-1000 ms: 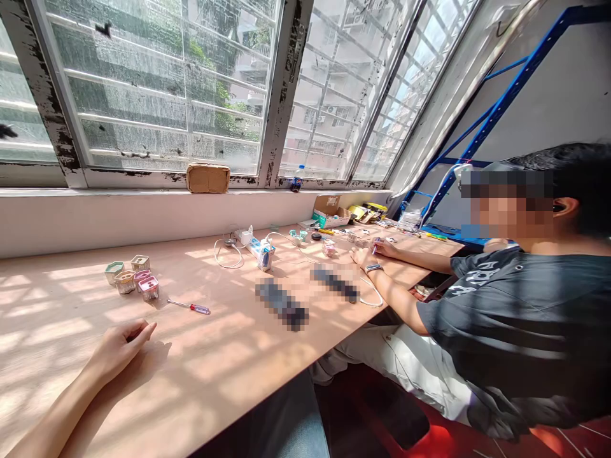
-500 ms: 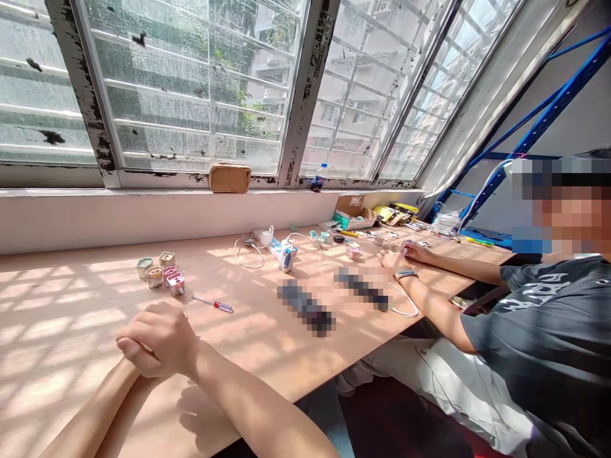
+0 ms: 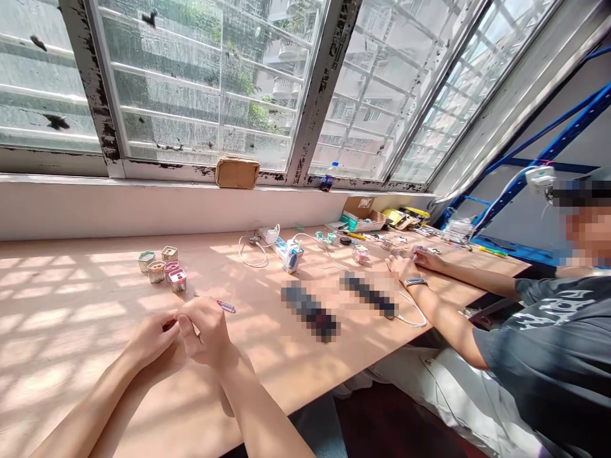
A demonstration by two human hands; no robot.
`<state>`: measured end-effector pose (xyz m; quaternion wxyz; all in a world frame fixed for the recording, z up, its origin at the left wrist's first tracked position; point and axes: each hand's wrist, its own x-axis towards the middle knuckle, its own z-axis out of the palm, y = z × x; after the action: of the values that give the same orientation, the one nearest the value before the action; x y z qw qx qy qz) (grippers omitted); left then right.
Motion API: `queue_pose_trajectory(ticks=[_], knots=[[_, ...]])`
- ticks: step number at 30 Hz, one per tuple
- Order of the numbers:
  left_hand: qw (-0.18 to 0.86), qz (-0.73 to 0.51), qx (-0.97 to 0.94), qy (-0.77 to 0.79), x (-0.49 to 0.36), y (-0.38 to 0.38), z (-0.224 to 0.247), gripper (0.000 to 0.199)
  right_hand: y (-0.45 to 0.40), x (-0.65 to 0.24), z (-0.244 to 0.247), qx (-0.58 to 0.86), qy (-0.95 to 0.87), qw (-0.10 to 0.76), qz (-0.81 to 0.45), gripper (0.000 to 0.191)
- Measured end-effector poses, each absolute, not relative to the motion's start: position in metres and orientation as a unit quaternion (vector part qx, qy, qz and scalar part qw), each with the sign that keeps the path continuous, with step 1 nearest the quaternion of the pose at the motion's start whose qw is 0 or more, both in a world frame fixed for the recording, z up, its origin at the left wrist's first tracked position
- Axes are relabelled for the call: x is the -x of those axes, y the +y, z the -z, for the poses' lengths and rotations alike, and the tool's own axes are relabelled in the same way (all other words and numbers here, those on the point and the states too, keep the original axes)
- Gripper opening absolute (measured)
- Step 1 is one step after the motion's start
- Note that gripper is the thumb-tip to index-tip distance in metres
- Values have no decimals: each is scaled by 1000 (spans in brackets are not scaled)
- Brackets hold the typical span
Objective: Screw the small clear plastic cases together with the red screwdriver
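Observation:
My left hand (image 3: 153, 336) is closed over the table, its fingertips meeting my right hand (image 3: 206, 331). A small dark reddish patch shows between the left fingers; whether it is an object or shadow I cannot tell. The right fingers are curled in, and what they may hold is hidden. Just beyond the right hand lies a screwdriver (image 3: 226, 306) with a clear and red handle, its shaft mostly covered by that hand. Several small hexagonal boxes stand grouped past my hands, among them a pink-topped one (image 3: 178, 280) and a green-topped one (image 3: 146, 261).
A power strip (image 3: 289, 254) with a white cable lies mid-table. Two blurred dark objects are nearer the right edge, one of them a long shape (image 3: 310, 312). At right a co-worker's hands (image 3: 403, 264) rest on the table (image 3: 267, 369). An open carton (image 3: 365, 219) stands behind.
My hands were overlapped, right on top of left; now they sit side by side with fingertips together. The right hand has moved right, covering the screwdriver's shaft. The view has shifted slightly.

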<state>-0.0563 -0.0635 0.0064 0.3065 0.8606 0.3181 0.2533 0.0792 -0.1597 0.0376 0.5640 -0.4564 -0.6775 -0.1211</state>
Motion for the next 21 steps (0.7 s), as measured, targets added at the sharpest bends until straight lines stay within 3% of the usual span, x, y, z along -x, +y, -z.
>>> queue_pose_trajectory(ticks=[6, 12, 21], knots=[[266, -251, -881, 300, 61, -67, -7, 48, -191, -85, -26, 493, -654, 563, 109, 29], [255, -280, -872, 311, 75, -90, -16, 45, -224, -94, -25, 481, -645, 587, 84, 27], [250, -362, -803, 402, 119, -166, -20, 44, -277, -127, -4, 542, -639, 537, 104, 23]])
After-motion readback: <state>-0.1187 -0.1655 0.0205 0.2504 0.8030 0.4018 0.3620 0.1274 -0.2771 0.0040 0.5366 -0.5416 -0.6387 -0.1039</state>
